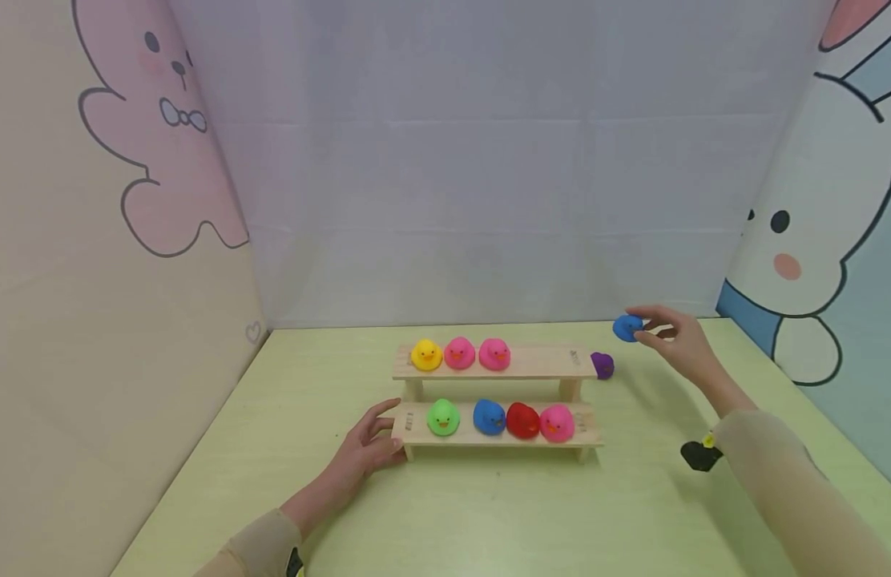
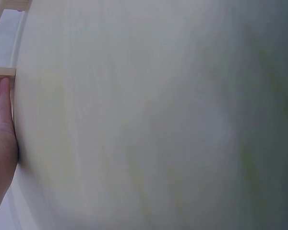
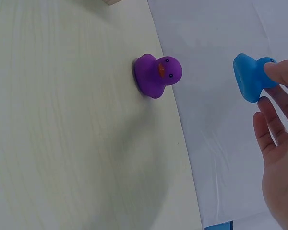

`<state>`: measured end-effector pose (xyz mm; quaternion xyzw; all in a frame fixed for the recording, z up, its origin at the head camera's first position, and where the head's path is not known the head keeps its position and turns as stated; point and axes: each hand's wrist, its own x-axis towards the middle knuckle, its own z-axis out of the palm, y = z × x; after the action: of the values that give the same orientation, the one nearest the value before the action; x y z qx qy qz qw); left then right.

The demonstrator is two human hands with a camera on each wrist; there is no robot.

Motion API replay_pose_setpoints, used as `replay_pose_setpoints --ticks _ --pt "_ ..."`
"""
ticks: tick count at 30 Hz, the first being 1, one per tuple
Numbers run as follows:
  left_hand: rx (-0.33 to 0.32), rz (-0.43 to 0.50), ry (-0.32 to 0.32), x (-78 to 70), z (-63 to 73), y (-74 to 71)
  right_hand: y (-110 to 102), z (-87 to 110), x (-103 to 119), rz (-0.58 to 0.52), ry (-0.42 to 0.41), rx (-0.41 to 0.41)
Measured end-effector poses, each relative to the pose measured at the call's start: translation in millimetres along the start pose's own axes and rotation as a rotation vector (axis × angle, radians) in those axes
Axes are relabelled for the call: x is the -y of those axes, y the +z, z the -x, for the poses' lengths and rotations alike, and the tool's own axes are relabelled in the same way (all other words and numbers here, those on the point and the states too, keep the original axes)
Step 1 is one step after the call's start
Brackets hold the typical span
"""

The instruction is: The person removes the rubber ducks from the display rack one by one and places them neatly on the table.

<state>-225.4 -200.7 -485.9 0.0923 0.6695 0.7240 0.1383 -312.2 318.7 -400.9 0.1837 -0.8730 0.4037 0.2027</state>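
Note:
Thumb and fingers of my right hand (image 1: pixel 679 340) pinch a blue rubber duck (image 1: pixel 627 328) in the air, to the right of a two-tier wooden stand. In the right wrist view, the blue duck (image 3: pixel 252 76) is tilted at the fingertips. A purple rubber duck (image 3: pixel 151 76) sits on the table below it. My left hand (image 1: pixel 369 445) holds the left end of the stand's lower shelf (image 1: pixel 409 437). The upper shelf (image 1: pixel 539 362) bears a yellow duck (image 1: pixel 426 355) and two pink ducks (image 1: pixel 460 353). Green (image 1: pixel 443 417), blue (image 1: pixel 489 417), red (image 1: pixel 522 421) and pink ducks (image 1: pixel 557 423) stand on the lower shelf.
The stand rests on a pale wood-grain table (image 1: pixel 489 513). A pale cloth wall (image 1: pixel 431 200) rises at the table's back edge. Side panels with a cartoon bear (image 1: pixel 150 136) and rabbit (image 1: pixel 799 216) flank it.

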Motion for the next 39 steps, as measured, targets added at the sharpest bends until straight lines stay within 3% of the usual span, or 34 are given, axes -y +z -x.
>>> replay_pose_setpoints --ticks 16,24,39 --pt "0.002 0.007 0.012 -2.6 0.9 1.6 5 17.6 -29 0.033 0.061 0.050" --pt "0.006 0.018 0.011 -3.6 -0.5 2.8 11 28.2 -41 0.005 0.033 0.064" --pt "0.009 0.005 0.022 -1.4 2.5 1.9 20 44.1 -60 0.045 0.120 0.117"
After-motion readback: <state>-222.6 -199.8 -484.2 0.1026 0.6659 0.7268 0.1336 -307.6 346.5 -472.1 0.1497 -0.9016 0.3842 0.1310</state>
